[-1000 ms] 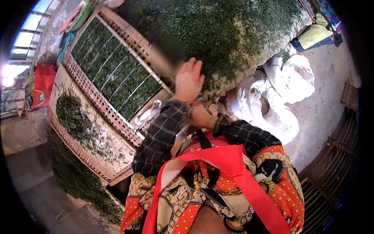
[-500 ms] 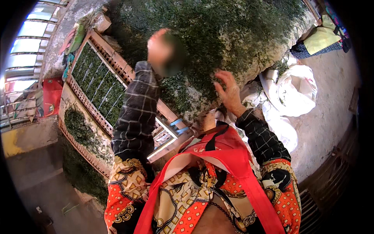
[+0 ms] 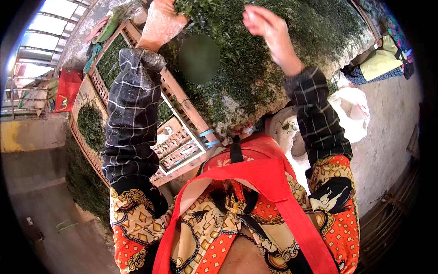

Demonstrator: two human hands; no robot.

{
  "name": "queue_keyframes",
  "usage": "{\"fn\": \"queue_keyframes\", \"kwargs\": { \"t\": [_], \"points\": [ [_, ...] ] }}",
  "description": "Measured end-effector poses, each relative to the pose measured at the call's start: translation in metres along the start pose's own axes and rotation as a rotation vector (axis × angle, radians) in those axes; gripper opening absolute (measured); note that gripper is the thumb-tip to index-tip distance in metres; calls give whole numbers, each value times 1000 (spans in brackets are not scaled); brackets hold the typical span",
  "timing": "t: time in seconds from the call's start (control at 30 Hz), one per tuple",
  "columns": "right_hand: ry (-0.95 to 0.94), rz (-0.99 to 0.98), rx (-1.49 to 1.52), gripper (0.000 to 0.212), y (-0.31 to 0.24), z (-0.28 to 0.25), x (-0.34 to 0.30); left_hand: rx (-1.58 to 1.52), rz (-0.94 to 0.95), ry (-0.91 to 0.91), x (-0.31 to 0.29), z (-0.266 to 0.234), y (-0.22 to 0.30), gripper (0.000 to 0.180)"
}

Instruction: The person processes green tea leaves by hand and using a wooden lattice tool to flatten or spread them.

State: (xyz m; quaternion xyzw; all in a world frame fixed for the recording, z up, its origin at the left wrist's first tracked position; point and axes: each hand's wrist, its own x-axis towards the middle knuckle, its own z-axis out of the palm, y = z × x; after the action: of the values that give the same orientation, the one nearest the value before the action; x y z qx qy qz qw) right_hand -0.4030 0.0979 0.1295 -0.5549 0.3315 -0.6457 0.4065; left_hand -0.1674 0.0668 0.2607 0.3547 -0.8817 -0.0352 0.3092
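Note:
A broad heap of dark green shredded leaves (image 3: pixel 246 73) spreads over a pale, rough surface in front of me. At the heap's far left, my left hand (image 3: pixel 165 23) is closed, with a clump of leaves (image 3: pixel 198 11) at its fingers. My right hand (image 3: pixel 273 36) hovers over the heap, fingers stretched toward the left and somewhat blurred; I see nothing in it. A round blurred patch hides part of the heap between the hands. Left of the heap lies a slatted frame (image 3: pixel 200 147), pale with a brown border, partly covered with leaves and crossed by my left forearm.
White sacks (image 3: pixel 349 109) stand at the right beside the heap. A yellow and dark checked cloth bundle (image 3: pixel 383 59) lies at the far right. On the left are a red bag (image 3: pixel 69 89), a barred window (image 3: pixel 50 25) and another leaf pile (image 3: pixel 90 125) on a board.
Both hands have moved farther away from me, the left one also leftward. A clump of leaves now shows at the left hand's fingers. More of the near slatted frame is uncovered.

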Motion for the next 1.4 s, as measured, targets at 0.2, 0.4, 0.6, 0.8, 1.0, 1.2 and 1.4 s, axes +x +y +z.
{"fn": "queue_keyframes", "kwargs": {
  "t": [0.2, 0.4, 0.6, 0.8, 1.0, 1.2, 1.4],
  "points": [
    [-472, 322, 975, 44, -69, 74, 53, -76, 178, 53, 7, -18, 49, 43],
    [-233, 366, 875, 61, -44, 95, -21, -295, -9, 146, -13, -3, 22, 35],
    [-339, 675, 573, 21, 22, 87, -33, 125, 18, 449, -37, 57, -44, 30],
    [-104, 850, 183, 20, 88, 48, -39, 122, -618, -85, -153, 125, -118, 75],
    [-185, 690, 318, 24, -9, 46, 18, 169, -489, -241, -224, 191, -101, 74],
    [-448, 201, 371, 23, -155, 72, 97, -17, -403, 87, -314, 313, -264, 49],
    [-382, 294, 306, 22, -103, 27, 81, -671, -462, 189, -291, 352, -284, 35]
  ]
}}
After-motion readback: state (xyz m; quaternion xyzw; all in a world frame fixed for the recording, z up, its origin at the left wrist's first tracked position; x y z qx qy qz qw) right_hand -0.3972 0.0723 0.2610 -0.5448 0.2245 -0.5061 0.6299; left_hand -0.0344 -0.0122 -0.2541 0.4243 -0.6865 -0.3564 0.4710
